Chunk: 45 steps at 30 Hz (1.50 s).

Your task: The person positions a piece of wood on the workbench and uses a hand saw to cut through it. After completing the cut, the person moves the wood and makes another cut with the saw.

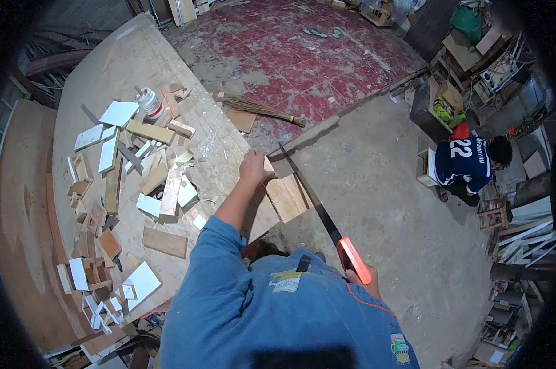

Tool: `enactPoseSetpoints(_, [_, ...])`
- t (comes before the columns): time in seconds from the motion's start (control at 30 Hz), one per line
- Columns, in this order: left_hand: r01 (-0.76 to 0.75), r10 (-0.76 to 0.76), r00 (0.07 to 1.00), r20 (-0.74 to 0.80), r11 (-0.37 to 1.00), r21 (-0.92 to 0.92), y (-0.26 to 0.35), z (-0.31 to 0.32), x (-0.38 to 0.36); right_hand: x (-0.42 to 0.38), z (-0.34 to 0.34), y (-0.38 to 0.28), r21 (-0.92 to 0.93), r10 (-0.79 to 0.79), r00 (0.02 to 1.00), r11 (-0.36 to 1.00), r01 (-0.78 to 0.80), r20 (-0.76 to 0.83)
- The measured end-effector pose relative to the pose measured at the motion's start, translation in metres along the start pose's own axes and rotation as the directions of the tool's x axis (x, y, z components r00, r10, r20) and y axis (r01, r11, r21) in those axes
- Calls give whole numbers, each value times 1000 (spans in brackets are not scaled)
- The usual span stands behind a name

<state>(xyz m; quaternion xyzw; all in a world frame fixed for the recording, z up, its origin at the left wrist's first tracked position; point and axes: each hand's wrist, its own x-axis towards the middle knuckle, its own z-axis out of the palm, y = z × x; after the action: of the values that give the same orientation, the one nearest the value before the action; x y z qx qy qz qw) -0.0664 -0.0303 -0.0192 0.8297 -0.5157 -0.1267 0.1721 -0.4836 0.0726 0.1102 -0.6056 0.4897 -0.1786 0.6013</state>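
My right hand is closed around the orange handle of a handsaw. The dark blade slants up and away to the left, crossing beside the right edge of a piece of wood. Whether the teeth are in a cut is too small to tell. My left hand grips the far left part of this wood at the edge of the worktable. The wood juts out past the table over the floor. Part of it is hidden under my fingers.
Wood offcuts, white board pieces and a white tub lie on the table to my left. A broom is beyond my left hand. A person in a dark jersey sits at the right, near stacked scrap wood.
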Motion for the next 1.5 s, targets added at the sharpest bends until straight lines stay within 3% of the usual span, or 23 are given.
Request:
enactPoseSetpoints(0.07, [100,-94,992,82,992,-75,-6,-7,-3,1,0,1,-9,13,1000,1000,-13,9])
enactPoseSetpoints(0.23, [147,-142,989,38,958,-246,-34,-5,1,6,-1,-9,-38,-40,997,998,43,68])
enactPoseSetpoints(0.37, [115,-128,991,-38,964,-239,-29,-10,14,11,3,-18,-68,-130,988,988,136,89])
enactPoseSetpoints(0.5, [3,-42,988,-149,968,-249,-18,-3,30,13,-4,13,-119,-93,993,988,102,73])
enactPoseSetpoints(0.6, [76,-95,993,-72,971,-227,-15,-2,34,12,-3,9,-92,-72,996,993,76,48])
enactPoseSetpoints(0.7, [119,-130,984,-126,989,-90,-18,16,26,6,-2,-3,-20,-89,995,996,90,40])
enactPoseSetpoints(0.77, [96,-90,973,-211,995,19,-18,33,19,4,-2,-7,-42,-18,998,999,21,62])
enactPoseSetpoints(0.8, [153,-148,983,-109,988,36,-7,26,10,3,-3,-8,-43,-21,998,999,24,61])
enactPoseSetpoints(0.83, [152,-147,982,-114,988,35,2,31,0,3,-4,-8,-58,-24,998,998,28,63])
enactPoseSetpoints(0.9, [280,-248,928,-278,957,80,17,40,-19,2,-4,-8,-74,-35,997,996,40,65])
enactPoseSetpoints(0.97, [286,-248,933,-262,952,114,20,48,-30,0,-2,-7,57,-22,999,998,21,28])
enactPoseSetpoints(1.2, [167,-132,959,-250,978,123,7,57,-14,0,-11,-13,-61,-43,995,997,48,90])
enactPoseSetpoints(1.3, [159,-119,954,-275,979,128,5,60,-14,-2,-19,2,-97,1,994,995,10,111])
enactPoseSetpoints(1.5, [174,-130,958,-254,972,159,2,60,-12,3,-17,-28,-70,-63,992,995,71,109])
